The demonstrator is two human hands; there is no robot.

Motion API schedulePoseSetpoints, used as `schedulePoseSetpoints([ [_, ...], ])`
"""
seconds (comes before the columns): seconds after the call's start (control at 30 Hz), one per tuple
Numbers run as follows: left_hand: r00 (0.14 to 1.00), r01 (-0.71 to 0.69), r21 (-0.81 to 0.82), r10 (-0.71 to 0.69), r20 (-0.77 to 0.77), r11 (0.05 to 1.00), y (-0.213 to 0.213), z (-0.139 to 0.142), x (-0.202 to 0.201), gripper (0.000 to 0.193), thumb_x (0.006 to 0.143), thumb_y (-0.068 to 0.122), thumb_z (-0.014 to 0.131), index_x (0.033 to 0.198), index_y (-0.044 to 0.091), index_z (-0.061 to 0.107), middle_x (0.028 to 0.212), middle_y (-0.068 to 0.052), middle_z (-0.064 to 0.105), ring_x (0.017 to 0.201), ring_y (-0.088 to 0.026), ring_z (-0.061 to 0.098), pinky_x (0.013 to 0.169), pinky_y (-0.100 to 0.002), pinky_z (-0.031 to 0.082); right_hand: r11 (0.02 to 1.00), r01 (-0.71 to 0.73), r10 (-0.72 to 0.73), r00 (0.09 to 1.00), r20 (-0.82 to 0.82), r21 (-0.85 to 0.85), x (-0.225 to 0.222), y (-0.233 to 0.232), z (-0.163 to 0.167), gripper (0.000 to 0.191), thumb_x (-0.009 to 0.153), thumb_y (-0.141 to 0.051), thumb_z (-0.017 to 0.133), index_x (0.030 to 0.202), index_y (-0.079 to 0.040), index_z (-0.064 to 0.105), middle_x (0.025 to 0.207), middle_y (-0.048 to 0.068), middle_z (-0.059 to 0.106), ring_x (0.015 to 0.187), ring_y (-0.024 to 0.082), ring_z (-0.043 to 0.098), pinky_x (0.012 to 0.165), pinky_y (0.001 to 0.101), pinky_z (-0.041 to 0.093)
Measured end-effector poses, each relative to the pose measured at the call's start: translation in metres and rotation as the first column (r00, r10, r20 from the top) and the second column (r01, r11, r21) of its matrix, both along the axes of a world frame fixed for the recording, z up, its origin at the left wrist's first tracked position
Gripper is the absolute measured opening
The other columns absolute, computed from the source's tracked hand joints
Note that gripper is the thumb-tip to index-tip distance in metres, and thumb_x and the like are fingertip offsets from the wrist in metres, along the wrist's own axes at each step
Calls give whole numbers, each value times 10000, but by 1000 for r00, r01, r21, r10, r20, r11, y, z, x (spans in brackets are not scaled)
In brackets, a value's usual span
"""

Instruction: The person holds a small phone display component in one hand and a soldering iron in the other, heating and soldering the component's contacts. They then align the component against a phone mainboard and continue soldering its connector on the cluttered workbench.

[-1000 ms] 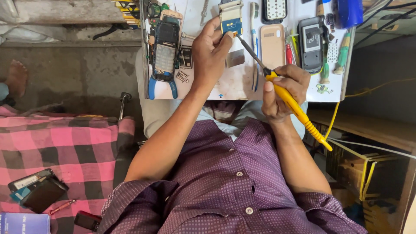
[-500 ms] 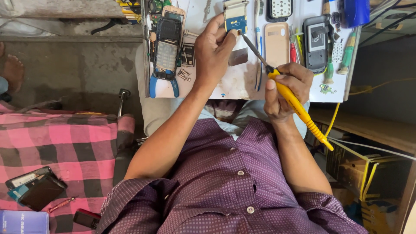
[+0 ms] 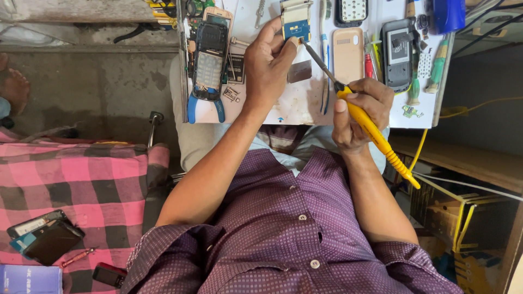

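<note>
The blue circuit board (image 3: 297, 28) lies near the top edge of the white tray (image 3: 283, 111), which rests across the person's lap. The left hand (image 3: 268, 65) pins it there, thumb and fingertips closed on the board's lower edge. The right hand (image 3: 360, 111) is clenched around the yellow soldering iron (image 3: 370, 126), held like a pen; its thin metal tip slants up and left and meets the board just beside the left thumb. The iron's cord trails off toward the lower right.

Around the board the tray is crowded. To the left sits an opened phone (image 3: 209, 54) with its innards showing, lying on blue-handled pliers (image 3: 204, 109). To the right lies a beige phone back (image 3: 347, 54), then a grey phone (image 3: 397, 51), a green screwdriver (image 3: 437, 65) and a blue cap (image 3: 448, 13) at the top corner. A keypad (image 3: 353, 10) peeks in at the top edge.

Further out, on the left, a pink-and-black checked cloth (image 3: 71, 179) carries 2 more phones (image 3: 46, 239).
</note>
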State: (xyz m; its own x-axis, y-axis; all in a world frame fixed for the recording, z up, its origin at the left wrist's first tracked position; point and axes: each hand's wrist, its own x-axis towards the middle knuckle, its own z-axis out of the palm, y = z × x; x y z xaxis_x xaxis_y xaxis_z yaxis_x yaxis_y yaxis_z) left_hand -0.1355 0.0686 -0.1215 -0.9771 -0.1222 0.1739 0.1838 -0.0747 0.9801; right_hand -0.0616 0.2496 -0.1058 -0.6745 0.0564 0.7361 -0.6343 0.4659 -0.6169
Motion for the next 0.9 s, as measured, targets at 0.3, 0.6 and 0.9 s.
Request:
schedulePoseSetpoints([
  [0.3, 1000, -8, -23, 8, 2, 1000, 0, -1, 0, 343, 1034, 6, 625, 1374, -19, 581, 1110, -99, 806, 968, -56, 724, 857, -212, 594, 1000, -3, 3, 1000, -5, 2, -1, 0, 1, 203, 1004, -149, 734, 1061, -49, 567, 1092, 171, 627, 999, 274, 610, 854, 354, 514],
  [0.6, 1000, -4, 8, 4, -6, 1000, 1, -3, 0, 345, 1038, -1, 619, 1379, -29, 576, 1124, -105, 799, 984, -63, 723, 872, -219, 597, 1000, 3, -2, 1000, -10, 8, -1, 1, 0, 206, 1000, -153, 739, 1059, -50, 570, 1082, 169, 635, 995, 276, 607, 849, 358, 511],
  [0.9, 1000, -2, 5, 2, -5, 1000, 1, -4, 0, 350, 1035, -7, 618, 1382, -32, 577, 1113, -107, 802, 982, -62, 720, 870, -216, 591, 1000, -5, 5, 1000, -7, 14, -1, 3, 0, 208, 1011, -156, 735, 1070, -51, 566, 1103, 172, 630, 1007, 275, 611, 854, 351, 521],
])
